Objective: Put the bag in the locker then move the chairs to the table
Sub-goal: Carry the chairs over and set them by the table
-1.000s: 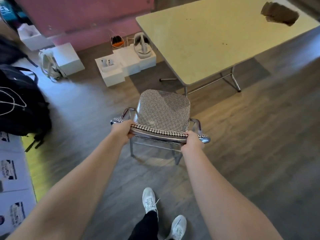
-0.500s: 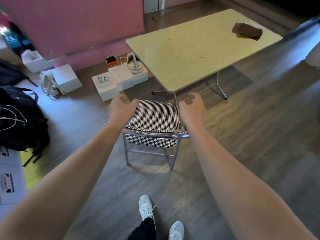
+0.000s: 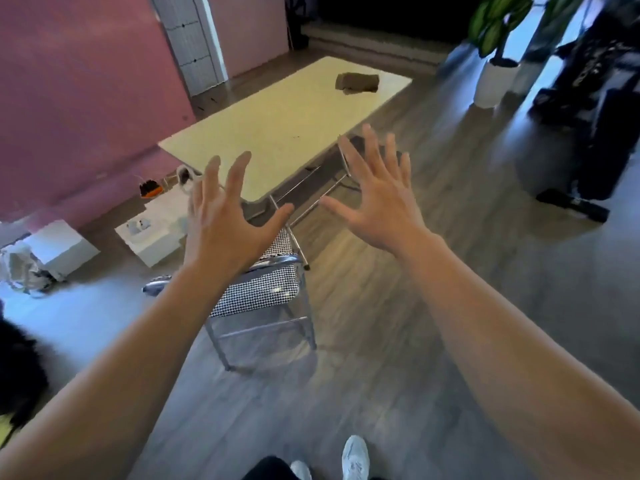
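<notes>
Currently on the chair half of the task: one houndstooth-upholstered chair with a chrome tube frame (image 3: 263, 289) is standing on the grey wood-plank floor (image 3: 433, 323), just short of the near end of the pale yellow rectangular bench (image 3: 287, 133), its seat facing the chrome bench legs (image 3: 311, 199). Left hand (image 3: 221, 223) and right hand (image 3: 377, 199) are both hovering above the chair, fingers spread wide, holding nothing and touching nothing. Judging by that, this chair is looking placed.

No bag in the hands and I can't tell which item the task's bag is; a tall white unit with dark knobs (image 3: 188, 39), possibly the locker, is sitting far left against the pink wall (image 3: 83, 98).

Next move, as I read it: finding another chair. None is showing in view, so turning away is likely needed.

Clearances:
- Open floor is running wide on the right and near side.
- Left is cluttered: white boxes (image 3: 152, 233) on the floor just beside the chair, and a dark blurred mass (image 3: 17, 372) at the near left edge.
- Far right: a potted plant in a white pot (image 3: 495, 64) and black equipment (image 3: 595, 98), well apart from the bench.
- A brown folded item (image 3: 358, 81) is lying at the bench's far end.
</notes>
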A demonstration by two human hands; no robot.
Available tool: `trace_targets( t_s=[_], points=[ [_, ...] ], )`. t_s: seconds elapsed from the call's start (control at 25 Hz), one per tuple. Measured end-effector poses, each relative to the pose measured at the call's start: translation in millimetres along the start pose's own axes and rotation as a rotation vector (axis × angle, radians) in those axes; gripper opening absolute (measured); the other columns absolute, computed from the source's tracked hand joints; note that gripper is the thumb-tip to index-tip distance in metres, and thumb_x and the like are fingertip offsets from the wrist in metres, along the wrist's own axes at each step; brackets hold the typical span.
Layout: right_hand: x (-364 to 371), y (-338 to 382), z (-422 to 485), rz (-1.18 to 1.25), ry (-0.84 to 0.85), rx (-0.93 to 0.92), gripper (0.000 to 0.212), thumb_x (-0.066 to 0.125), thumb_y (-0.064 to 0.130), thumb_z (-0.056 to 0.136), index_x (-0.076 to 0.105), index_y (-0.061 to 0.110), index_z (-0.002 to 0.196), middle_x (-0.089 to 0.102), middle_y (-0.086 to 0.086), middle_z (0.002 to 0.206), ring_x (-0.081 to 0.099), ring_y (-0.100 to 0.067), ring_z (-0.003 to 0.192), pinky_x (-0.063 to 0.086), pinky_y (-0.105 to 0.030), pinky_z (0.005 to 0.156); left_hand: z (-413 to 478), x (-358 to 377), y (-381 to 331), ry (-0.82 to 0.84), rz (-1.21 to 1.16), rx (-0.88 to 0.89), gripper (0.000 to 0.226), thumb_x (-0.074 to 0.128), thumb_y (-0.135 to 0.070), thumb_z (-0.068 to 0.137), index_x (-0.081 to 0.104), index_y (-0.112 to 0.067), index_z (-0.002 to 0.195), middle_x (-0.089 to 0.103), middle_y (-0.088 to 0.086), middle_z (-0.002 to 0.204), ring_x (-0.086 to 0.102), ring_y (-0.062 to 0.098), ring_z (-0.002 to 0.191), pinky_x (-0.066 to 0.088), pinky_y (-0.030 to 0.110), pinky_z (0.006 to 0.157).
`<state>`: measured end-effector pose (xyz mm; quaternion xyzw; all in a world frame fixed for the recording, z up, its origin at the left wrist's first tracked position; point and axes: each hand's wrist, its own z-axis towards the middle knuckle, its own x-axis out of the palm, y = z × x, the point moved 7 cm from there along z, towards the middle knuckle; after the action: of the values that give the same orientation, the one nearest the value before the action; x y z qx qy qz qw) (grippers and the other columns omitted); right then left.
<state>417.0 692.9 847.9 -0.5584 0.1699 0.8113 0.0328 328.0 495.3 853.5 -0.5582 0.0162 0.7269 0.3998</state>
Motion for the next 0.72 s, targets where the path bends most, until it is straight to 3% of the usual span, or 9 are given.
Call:
trace_targets(
  t_s=[0.16, 0.32, 0.44, 0.56, 0.64, 0.72],
  points=[
    [-69, -42, -95, -0.055, -0.121, 0.19, 0.084, 0.044, 0.067, 0.088, 0.006, 0.033, 0.155, -0.007, -0.003, 0.165, -0.01, -0.033, 0.15, -0.002, -0.053, 0.12, -35, 9, -97, 0.071, -0.16, 0.243, 0.092, 0.046, -0.079, 0.076, 0.026, -0.032, 0.153, 0.023, 0.016, 0.16, 0.024, 0.039, 0.145, 0.03, 0.06, 0.112],
    [-110, -67, -229, -0.04, -0.254, 0.501, 0.08, 0.05, 0.062, 0.089, 0.012, 0.037, 0.154, 0.0, 0.001, 0.165, -0.004, -0.024, 0.152, 0.005, -0.046, 0.122, -95, 30, -177, 0.178, -0.348, 0.507, 0.091, 0.05, -0.074, 0.08, 0.03, -0.023, 0.152, 0.032, 0.019, 0.156, 0.029, 0.035, 0.144, 0.027, 0.047, 0.115],
    [-142, -65, -353, -0.035, -0.402, 0.721, 0.07, 0.054, 0.055, 0.089, 0.029, 0.033, 0.151, 0.024, -0.003, 0.161, 0.02, -0.022, 0.149, 0.024, -0.04, 0.119, -170, 43, -231, 0.301, -0.482, 0.65, 0.087, 0.053, -0.07, 0.082, 0.035, -0.02, 0.151, 0.039, 0.018, 0.153, 0.032, 0.031, 0.144, 0.026, 0.041, 0.116],
    [-188, -47, -476, -0.135, -0.644, 0.886, 0.048, 0.061, 0.04, 0.087, 0.059, 0.019, 0.131, 0.067, -0.007, 0.126, 0.061, -0.022, 0.119, 0.046, -0.033, 0.1, -258, 39, -286, 0.422, -0.636, 0.809, 0.081, 0.059, -0.061, 0.085, 0.041, -0.015, 0.148, 0.045, 0.018, 0.148, 0.038, 0.031, 0.141, 0.031, 0.043, 0.115],
    [-213, -29, -554, -0.165, -0.79, 1.018, 0.033, 0.063, 0.032, 0.085, 0.069, 0.017, 0.114, 0.075, -0.005, 0.099, 0.07, -0.022, 0.092, 0.053, -0.036, 0.085, -318, 32, -321, 0.483, -0.744, 0.925, 0.079, 0.061, -0.058, 0.085, 0.043, -0.011, 0.147, 0.049, 0.018, 0.144, 0.042, 0.032, 0.138, 0.035, 0.046, 0.112],
    [-228, -7, -624, -0.163, -0.847, 1.125, 0.026, 0.065, 0.025, 0.085, 0.07, 0.016, 0.108, 0.075, -0.003, 0.093, 0.07, -0.02, 0.086, 0.053, -0.036, 0.084, -379, 26, -349, 0.57, -0.814, 0.997, 0.079, 0.062, -0.058, 0.085, 0.044, -0.011, 0.146, 0.05, 0.017, 0.142, 0.046, 0.03, 0.135, 0.037, 0.043, 0.112]
  ],
)
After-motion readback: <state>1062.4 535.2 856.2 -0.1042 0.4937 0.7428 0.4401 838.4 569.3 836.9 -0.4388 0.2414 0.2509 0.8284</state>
